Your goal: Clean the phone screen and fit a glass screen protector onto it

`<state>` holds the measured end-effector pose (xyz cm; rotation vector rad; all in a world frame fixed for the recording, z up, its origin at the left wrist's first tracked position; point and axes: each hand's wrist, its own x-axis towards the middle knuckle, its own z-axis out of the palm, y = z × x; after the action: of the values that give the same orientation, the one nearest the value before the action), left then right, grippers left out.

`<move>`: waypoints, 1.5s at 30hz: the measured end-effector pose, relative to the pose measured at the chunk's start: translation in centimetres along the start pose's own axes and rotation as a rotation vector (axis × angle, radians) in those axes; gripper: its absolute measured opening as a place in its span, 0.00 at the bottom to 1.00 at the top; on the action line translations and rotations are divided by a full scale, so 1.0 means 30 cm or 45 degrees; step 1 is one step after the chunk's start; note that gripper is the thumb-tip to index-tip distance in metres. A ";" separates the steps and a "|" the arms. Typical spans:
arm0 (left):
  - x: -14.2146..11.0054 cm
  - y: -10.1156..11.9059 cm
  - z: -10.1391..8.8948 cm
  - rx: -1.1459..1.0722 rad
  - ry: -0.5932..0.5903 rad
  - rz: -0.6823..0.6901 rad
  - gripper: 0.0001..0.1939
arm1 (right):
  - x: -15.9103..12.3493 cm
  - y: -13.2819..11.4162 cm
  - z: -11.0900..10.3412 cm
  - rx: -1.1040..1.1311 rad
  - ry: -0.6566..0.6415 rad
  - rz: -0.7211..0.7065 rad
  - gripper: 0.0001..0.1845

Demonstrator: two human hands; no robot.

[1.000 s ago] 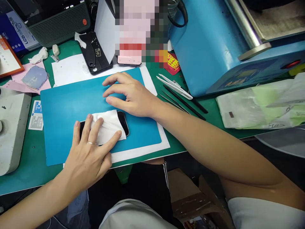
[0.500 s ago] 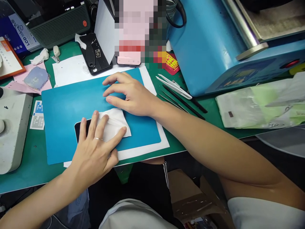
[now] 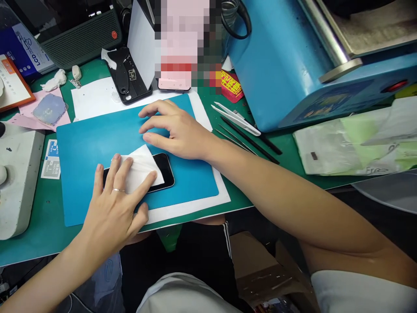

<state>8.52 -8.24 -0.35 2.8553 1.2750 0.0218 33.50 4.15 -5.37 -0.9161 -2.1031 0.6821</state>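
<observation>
A black phone [image 3: 168, 170] lies face up on a blue mat [image 3: 81, 139]. On its glass is a white wipe [image 3: 143, 167], which covers the phone's middle. My left hand [image 3: 119, 200] presses flat on the wipe, fingers spread and a ring on one of them. The phone's left end is partly hidden under those fingers. Beyond the phone, my right hand [image 3: 172, 130] hovers over or rests on the mat; which one I cannot tell. Its fingers are apart and loosely curved, with nothing in them.
Tweezers [image 3: 237, 119] and thin dark tools lie right of the mat. A blue machine [image 3: 276, 65] with a metal roller stands behind them, near a plastic packet [image 3: 355, 139]. At the back sits a black phone back cover [image 3: 130, 78]; a grey-white device [image 3: 19, 182] is at left.
My left hand has slid left along the phone with the wipe, uncovering the phone's right end. My right hand has stayed nearly in place.
</observation>
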 end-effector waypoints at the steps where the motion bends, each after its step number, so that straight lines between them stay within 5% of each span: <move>1: 0.023 0.003 0.000 0.009 -0.009 0.010 0.28 | 0.000 -0.001 -0.001 0.004 0.000 0.001 0.14; 7: 0.131 0.017 -0.004 -0.001 -0.059 0.034 0.31 | 0.002 0.000 -0.003 0.015 -0.008 -0.017 0.14; 16: 0.076 0.004 -0.015 0.011 -0.072 0.030 0.31 | 0.004 -0.002 0.000 0.009 -0.017 0.012 0.14; 24: 0.152 0.004 -0.014 0.012 -0.094 0.017 0.32 | 0.004 -0.002 -0.002 0.034 -0.023 0.016 0.13; 37: -0.110 -0.026 -0.043 0.109 -0.130 -0.130 0.37 | 0.001 0.004 -0.005 -0.007 -0.023 0.002 0.13; 45: -0.071 0.033 -0.014 0.116 -0.044 0.045 0.35 | 0.002 0.001 -0.001 0.027 -0.026 0.036 0.13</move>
<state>7.84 -10.48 0.07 2.9404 1.2506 -0.0869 33.50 4.22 -5.34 -0.9323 -2.1003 0.7298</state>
